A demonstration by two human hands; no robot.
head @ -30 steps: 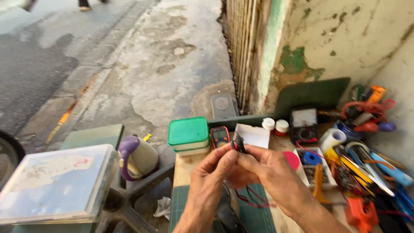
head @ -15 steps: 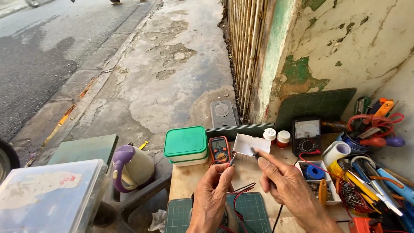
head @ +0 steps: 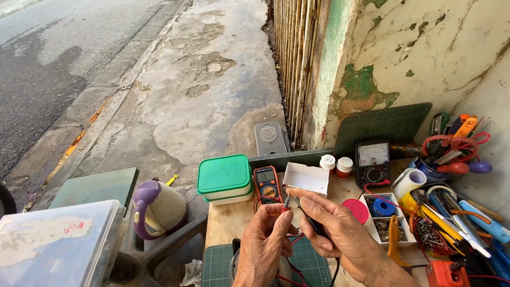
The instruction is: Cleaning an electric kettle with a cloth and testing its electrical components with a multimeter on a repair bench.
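Note:
My left hand (head: 264, 242) and my right hand (head: 340, 234) meet above a small wooden table (head: 228, 220). The left pinches a thin red-wired probe (head: 287, 202) by its tip. In the right lies a black probe (head: 313, 223), its point close to the red one. Red and black leads (head: 289, 263) run down from the hands over a green cutting mat (head: 218, 266). Just behind the fingers stand an orange-edged digital multimeter (head: 267, 184) and a small open white box (head: 305, 178).
A green-lidded white container (head: 224, 178) sits at the table's back left. An analogue meter (head: 372, 162), two small jars (head: 336, 166), a red lid (head: 357, 210), a parts tray (head: 385, 218) and several hand tools (head: 451, 154) crowd the right. A kettle (head: 158, 207) and plastic box (head: 56, 247) stand left.
The view has tilted up a little and the hands sit lower in frame. Both hands have stayed together, now holding the two probe tips near each other.

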